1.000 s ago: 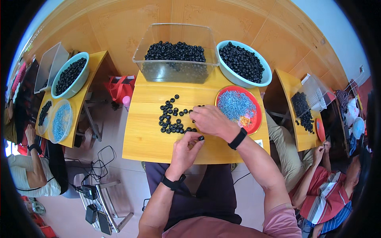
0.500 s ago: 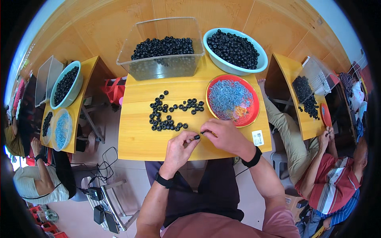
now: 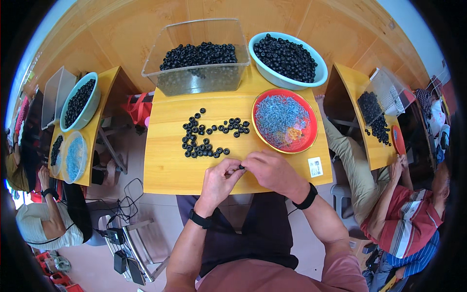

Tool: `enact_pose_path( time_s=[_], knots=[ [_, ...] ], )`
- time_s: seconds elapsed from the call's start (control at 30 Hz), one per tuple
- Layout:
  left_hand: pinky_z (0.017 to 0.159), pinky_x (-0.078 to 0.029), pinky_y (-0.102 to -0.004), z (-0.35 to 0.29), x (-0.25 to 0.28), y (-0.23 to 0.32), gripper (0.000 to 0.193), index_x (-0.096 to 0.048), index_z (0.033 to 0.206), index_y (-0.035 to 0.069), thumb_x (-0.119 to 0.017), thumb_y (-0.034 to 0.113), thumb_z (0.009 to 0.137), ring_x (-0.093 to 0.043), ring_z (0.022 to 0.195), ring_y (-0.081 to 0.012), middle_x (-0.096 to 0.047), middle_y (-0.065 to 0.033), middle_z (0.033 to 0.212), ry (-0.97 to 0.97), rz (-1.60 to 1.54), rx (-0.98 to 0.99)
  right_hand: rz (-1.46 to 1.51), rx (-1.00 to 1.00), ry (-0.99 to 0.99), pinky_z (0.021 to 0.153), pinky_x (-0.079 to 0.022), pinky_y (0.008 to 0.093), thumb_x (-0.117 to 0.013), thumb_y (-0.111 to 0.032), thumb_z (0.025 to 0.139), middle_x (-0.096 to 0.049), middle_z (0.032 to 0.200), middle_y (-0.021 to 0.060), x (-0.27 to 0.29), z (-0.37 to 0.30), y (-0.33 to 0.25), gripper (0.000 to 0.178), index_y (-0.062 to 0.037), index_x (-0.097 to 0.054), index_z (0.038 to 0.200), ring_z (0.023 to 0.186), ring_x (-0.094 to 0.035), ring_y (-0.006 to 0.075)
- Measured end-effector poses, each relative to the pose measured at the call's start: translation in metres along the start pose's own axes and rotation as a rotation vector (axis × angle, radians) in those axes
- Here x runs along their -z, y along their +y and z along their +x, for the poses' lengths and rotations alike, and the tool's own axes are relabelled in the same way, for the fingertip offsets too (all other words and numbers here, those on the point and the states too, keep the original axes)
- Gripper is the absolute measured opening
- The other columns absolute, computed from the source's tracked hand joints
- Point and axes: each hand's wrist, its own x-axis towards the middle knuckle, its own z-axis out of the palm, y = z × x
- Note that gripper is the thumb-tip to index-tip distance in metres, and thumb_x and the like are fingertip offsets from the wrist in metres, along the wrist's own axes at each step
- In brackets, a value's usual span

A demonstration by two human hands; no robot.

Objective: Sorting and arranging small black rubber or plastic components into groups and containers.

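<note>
Over the near edge of the wooden table, my left hand [image 3: 217,184] pinches a small round black plastic piece [image 3: 241,167] between thumb and fingertips. My right hand [image 3: 273,171] meets it there, its fingers closed at the same piece; whatever else they grip is hidden. Beyond my hands, several loose black ring-shaped pieces [image 3: 188,139] lie scattered on the tabletop. A red plate [image 3: 311,138] to the right bears many tiny blue-silver pieces [image 3: 279,114], too small to name.
A clear plastic bin [image 3: 194,86] and a light-blue basin [image 3: 287,82], both heaped with black pieces, stand at the table's far side. A white label [image 3: 315,167] lies near the right edge. Other people sit at side tables [image 3: 109,92] left and right.
My right hand has moved slightly left and closed in on the black piece, so the fingertips of both hands now meet there. The view has shifted slightly.
</note>
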Motion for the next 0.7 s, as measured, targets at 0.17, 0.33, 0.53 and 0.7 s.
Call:
enact_pose_path(
  time_s=[0.17,0.33,0.53,0.7],
  knots=[
    [0.068,-0.055,-0.0245,-0.0002,0.0011,-0.0028,0.02,-0.07,0.105,0.001,-0.08,0.007,0.089,-0.07,0.078,-0.0073,-0.077,-0.0067,0.087,0.015,-0.059,0.012,0.166,-0.087,0.093,0.072,-0.058,0.0351,-0.073,-0.002,0.085,-0.073,0.095,0.0117,-0.0021,0.0022,-0.0026,0.015,-0.0015,-0.073,0.1,0.084,-0.071,0.0286],
    [0.075,-0.059,-0.0295,0.0019,0.0058,0.0015,0.019,-0.065,0.107,-0.002,-0.074,0.005,0.093,-0.076,0.087,-0.0179,-0.077,-0.0152,0.094,-0.071,-0.022,0.071,0.227,-0.136,0.128,0.069,-0.056,0.0392,-0.069,-0.006,0.088,-0.071,0.089,0.0124,-0.0041,0.0048,-0.0055,0.011,-0.0026,-0.072,0.098,0.079,-0.069,0.0316],
    [0.07,-0.056,-0.03,0.0017,0.0051,0.0022,0.018,-0.063,0.107,-0.002,-0.073,0.006,0.094,-0.075,0.082,-0.0167,-0.076,-0.0151,0.09,-0.082,-0.034,0.038,0.237,-0.174,0.125,0.068,-0.055,0.0414,-0.071,-0.007,0.087,-0.072,0.085,0.0146,-0.0077,0.0028,-0.0037,0.012,-0.003,-0.072,0.098,0.077,-0.069,0.0331],
    [0.068,-0.054,-0.028,0.0009,0.0031,-0.0049,0.015,-0.064,0.105,-0.001,-0.073,0.006,0.095,-0.07,0.076,-0.0122,-0.076,-0.0124,0.086,-0.083,-0.068,0.041,0.251,-0.234,0.088,0.067,-0.056,0.0394,-0.07,-0.004,0.089,-0.072,0.088,0.0171,-0.0088,0.0016,-0.0055,0.011,-0.0019,-0.073,0.099,0.08,-0.071,0.0339]
  ],
)
